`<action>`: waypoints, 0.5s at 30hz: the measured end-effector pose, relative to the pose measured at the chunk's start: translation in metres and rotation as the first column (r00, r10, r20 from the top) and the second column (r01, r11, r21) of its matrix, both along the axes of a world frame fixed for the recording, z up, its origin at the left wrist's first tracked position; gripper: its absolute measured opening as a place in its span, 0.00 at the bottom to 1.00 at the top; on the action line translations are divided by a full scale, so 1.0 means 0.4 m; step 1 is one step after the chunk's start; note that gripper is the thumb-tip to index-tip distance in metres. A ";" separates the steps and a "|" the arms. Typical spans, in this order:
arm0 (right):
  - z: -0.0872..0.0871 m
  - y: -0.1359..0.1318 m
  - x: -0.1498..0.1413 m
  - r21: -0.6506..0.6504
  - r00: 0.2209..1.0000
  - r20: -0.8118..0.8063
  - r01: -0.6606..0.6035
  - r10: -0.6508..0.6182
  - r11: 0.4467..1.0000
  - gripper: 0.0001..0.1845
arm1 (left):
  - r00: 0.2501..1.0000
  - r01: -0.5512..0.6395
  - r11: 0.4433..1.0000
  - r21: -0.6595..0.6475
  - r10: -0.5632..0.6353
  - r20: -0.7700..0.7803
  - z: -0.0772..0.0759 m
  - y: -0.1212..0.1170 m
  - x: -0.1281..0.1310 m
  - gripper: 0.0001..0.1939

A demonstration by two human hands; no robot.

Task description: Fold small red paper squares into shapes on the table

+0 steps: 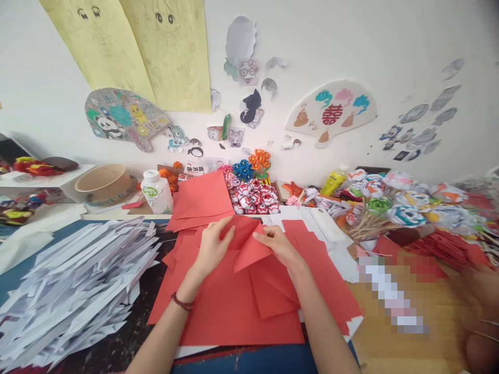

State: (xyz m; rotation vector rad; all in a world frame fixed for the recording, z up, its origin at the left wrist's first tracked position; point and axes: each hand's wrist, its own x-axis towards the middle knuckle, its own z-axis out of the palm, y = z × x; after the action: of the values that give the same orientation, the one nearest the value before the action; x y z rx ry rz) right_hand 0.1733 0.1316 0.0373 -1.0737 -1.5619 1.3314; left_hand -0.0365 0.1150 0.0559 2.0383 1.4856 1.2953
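A sheet of red paper (255, 252) is partly folded, with one corner lifted into a slanting flap. My right hand (279, 245) pinches this flap between thumb and fingers. At the sheet's left side, my left hand (213, 243) is curled, thumb and fingers closed on its far edge; the fingertips are partly hidden behind the paper. Beneath both hands lie larger red sheets (218, 306), loosely stacked. A folded red piece (273, 291) rests on them, just below my right hand.
Folded white paper strips (78, 291) are heaped at left. Behind the sheets stand a white bottle (156, 192), red-and-white paper flowers (255, 197) and a yellow bottle (334, 180). Flowers on sticks (407, 214) lie at right, near another person's blurred hand (481, 296).
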 end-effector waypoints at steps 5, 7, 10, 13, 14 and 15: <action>0.028 0.017 0.034 0.227 0.958 0.249 0.084 -0.141 0.970 0.16 | 0.923 0.091 0.979 -0.185 -0.013 0.384 0.037 -0.007 -0.024 0.17; 0.035 0.025 0.020 0.334 0.928 0.291 0.128 -0.232 0.934 0.19 | 0.883 0.150 0.964 -0.220 -0.031 0.469 0.050 -0.013 -0.023 0.19; 0.042 0.033 -0.013 0.342 0.955 0.259 0.049 -0.145 0.938 0.17 | 0.865 0.192 0.944 -0.269 -0.033 0.500 0.053 -0.013 -0.027 0.22; 0.043 0.040 -0.034 0.246 0.986 0.169 -0.040 -0.002 0.969 0.14 | 0.934 0.097 0.940 -0.326 0.027 0.357 0.043 -0.006 -0.043 0.23; 0.041 0.042 -0.036 0.222 0.989 0.144 -0.049 0.017 0.974 0.15 | 0.968 0.012 0.950 -0.311 0.067 0.242 0.041 -0.005 -0.046 0.22; 0.039 0.043 -0.037 0.205 0.992 0.127 -0.053 0.027 0.977 0.15 | 0.988 -0.085 0.963 -0.256 0.115 0.102 0.041 -0.005 -0.047 0.21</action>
State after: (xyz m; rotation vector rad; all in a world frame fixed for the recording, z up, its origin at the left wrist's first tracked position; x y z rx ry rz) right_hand 0.1585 0.1486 0.0529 -1.0141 -1.7799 1.1156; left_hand -0.0554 0.1128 0.0724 1.7202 1.6252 1.1720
